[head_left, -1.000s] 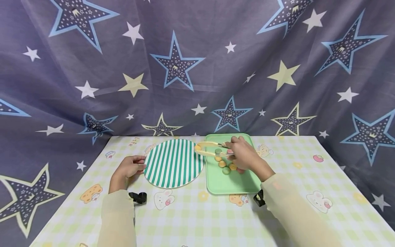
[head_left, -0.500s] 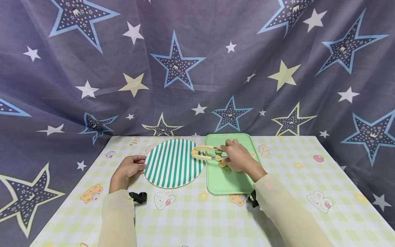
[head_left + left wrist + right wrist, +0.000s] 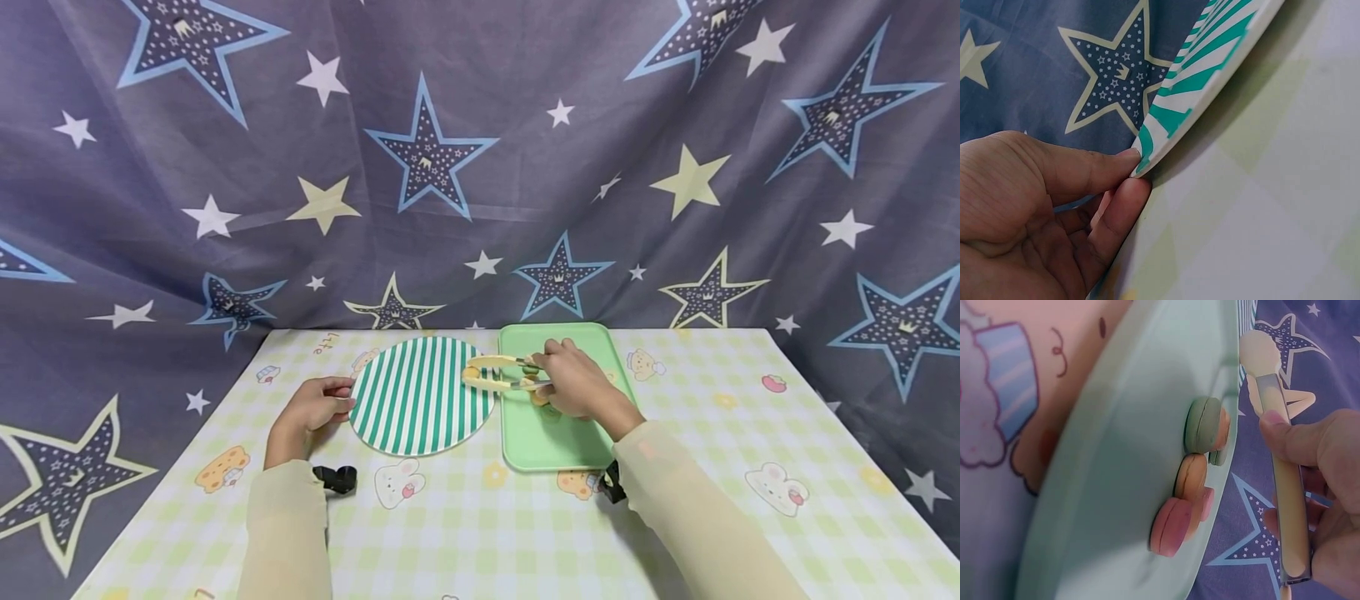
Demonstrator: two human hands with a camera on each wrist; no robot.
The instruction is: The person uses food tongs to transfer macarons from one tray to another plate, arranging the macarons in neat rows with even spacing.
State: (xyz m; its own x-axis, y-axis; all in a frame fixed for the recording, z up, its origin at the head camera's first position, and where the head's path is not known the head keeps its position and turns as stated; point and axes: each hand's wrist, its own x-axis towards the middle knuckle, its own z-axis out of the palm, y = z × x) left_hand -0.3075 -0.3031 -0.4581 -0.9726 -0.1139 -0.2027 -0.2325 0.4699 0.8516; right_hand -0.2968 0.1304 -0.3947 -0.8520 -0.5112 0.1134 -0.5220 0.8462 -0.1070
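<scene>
My left hand (image 3: 307, 412) pinches the left rim of a round plate (image 3: 420, 396) with green and white stripes, thumb above and finger below in the left wrist view. Over the tray, my right hand (image 3: 581, 385) grips cream-yellow tongs (image 3: 491, 386) with metal handles. Their tips hold a yellow macaron (image 3: 471, 373) over the plate's right side. More macarons lie on a light green tray (image 3: 555, 456), partly covered by the right hand in the head view. The right wrist view shows a pink macaron (image 3: 1170, 526), an orange macaron (image 3: 1192, 475) and a green macaron (image 3: 1202, 425) among them.
Plate and tray stand side by side on a table (image 3: 480, 533) with a checked, cartoon-printed cloth. Behind the table's far edge hangs a dark curtain (image 3: 480, 225) with stars. A black wrist camera (image 3: 335, 479) sits at the left sleeve.
My right hand has moved left, bringing the tongs and the yellow macaron from the plate's right edge further over the plate. The left hand has stayed on the rim.
</scene>
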